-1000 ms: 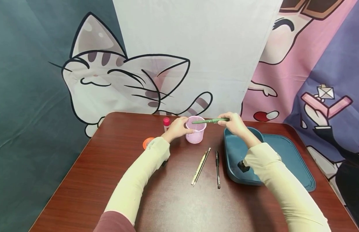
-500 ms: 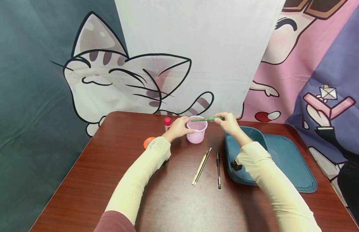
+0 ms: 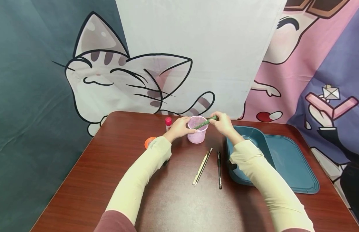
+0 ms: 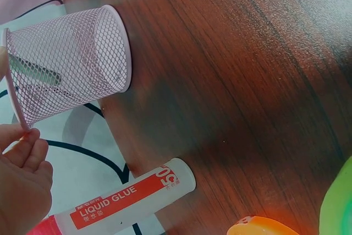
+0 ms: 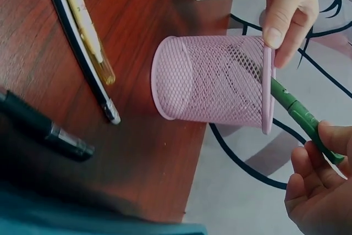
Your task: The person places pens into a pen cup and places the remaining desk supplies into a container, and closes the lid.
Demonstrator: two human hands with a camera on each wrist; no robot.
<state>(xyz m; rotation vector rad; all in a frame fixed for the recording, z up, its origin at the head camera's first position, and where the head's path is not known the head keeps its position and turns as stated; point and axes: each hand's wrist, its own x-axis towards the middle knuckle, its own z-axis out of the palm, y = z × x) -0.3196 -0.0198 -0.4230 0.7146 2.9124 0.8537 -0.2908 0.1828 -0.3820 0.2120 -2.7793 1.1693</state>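
Note:
A pink mesh pen holder [image 3: 196,136] stands upright near the back of the table. My left hand [image 3: 179,128] pinches its rim between thumb and fingers, as the left wrist view [image 4: 25,174] also has it. Over the holder's right side, my right hand [image 3: 223,124] pinches a green pen [image 5: 300,115] by one end. The pen slants down through the mouth, and its lower part shows inside through the mesh in both wrist views. Beside the left hand stands a white liquid glue bottle [image 4: 118,202] with a red cap.
A black pen [image 3: 219,170], a striped pencil [image 5: 82,48] and a yellow pen [image 5: 82,20] lie in front of the holder. To the right are a blue box [image 3: 236,175] and its blue lid [image 3: 295,164]. An orange round object [image 3: 149,141] sits at left.
My right hand has moved left to the pen holder. The green pen has gone from nearly level above the mouth to slanting down into it. The left hand keeps its grip on the rim.

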